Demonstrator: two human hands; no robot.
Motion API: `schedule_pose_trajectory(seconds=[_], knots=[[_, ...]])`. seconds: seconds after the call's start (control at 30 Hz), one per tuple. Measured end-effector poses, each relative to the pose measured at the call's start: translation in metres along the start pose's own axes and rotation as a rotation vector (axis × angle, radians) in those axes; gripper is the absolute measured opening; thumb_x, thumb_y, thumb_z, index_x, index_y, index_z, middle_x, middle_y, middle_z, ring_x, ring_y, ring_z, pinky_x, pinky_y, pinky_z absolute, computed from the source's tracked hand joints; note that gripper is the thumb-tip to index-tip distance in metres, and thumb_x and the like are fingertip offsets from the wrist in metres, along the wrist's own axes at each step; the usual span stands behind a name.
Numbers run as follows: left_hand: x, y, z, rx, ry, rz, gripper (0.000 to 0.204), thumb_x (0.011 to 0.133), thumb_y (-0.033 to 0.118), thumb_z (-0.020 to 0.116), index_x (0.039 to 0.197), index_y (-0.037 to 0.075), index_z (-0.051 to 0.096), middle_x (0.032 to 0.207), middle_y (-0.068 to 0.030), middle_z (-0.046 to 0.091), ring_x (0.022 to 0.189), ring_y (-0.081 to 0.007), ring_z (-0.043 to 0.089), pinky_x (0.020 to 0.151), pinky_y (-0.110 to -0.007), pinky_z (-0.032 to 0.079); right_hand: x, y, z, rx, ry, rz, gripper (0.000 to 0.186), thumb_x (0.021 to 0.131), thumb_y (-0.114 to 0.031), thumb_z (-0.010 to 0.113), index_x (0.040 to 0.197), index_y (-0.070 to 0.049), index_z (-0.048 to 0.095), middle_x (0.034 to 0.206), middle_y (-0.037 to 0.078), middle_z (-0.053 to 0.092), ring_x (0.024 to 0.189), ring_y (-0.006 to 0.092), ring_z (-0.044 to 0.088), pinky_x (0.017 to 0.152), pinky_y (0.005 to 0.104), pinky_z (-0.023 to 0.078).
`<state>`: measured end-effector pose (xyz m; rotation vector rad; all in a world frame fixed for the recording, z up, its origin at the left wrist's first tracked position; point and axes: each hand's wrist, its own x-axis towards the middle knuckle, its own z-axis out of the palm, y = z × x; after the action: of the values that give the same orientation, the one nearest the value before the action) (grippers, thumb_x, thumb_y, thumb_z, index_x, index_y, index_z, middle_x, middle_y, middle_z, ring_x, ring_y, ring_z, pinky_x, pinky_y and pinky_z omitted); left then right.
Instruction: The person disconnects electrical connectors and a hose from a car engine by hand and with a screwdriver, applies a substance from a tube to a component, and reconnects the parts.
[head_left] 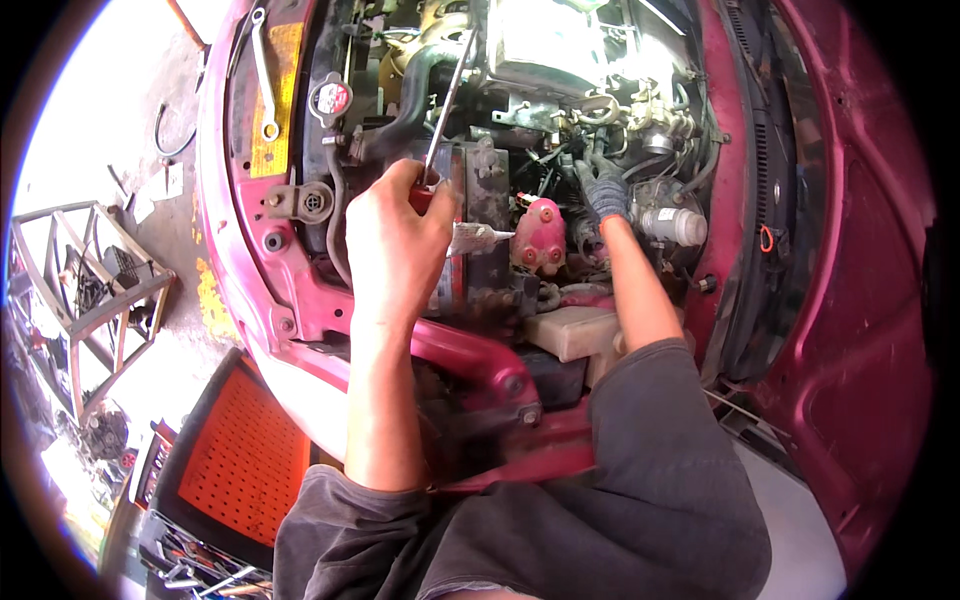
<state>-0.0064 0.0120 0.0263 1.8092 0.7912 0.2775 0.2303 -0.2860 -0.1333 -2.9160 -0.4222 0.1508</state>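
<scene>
My bare left hand (398, 230) is closed round the red handle (424, 192) of a tool whose long metal shaft (446, 100) points up across the engine bay. Just right of that hand, a pale tube with a pointed nozzle (472, 238) lies over the black battery (478, 185). My right hand (602, 185), in a grey glove, reaches among the hoses and cables deeper in the bay; its fingertips are partly hidden, so what they touch cannot be made out. Below it are a pink mounting bracket (542, 235) and a silver cylindrical part (672, 225).
A spanner (262, 70) lies on a yellow strip at the pink car's left edge. The raised pink bonnet (860, 300) fills the right. At lower left stand an orange perforated tray (240, 440) with tools below it and a metal frame (95, 270) on the floor.
</scene>
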Motion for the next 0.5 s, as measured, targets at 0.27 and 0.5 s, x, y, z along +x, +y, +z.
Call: schedule_pose_trajectory(seconds=[0.27,0.5], knots=[[0.001,0.005,0.004,-0.027,-0.011,-0.109,0.024,0.081,0.018,0.066,0.091,-0.003,0.066,0.067,-0.0169,0.064,0.061,-0.0234,0.063,0.064,-0.033,0.049,-0.031,0.049,0.069,0.598,-0.043,0.640,0.027,0.091,-0.024,0.054,0.104,-0.002,0.063,0.103,0.016,0.062,0.097,0.0294,0.058,0.080,0.0409,0.049],[-0.005,0.002,0.010,0.157,-0.068,-0.205,0.022,0.081,0.015,0.066,0.093,-0.003,0.066,0.070,-0.0130,0.064,0.063,-0.0170,0.060,0.065,-0.031,0.049,-0.019,0.065,0.109,1.954,-0.059,0.935,0.016,0.093,-0.017,0.056,0.106,-0.013,0.065,0.097,0.006,0.065,0.083,0.0244,0.057,0.077,0.0411,0.051]])
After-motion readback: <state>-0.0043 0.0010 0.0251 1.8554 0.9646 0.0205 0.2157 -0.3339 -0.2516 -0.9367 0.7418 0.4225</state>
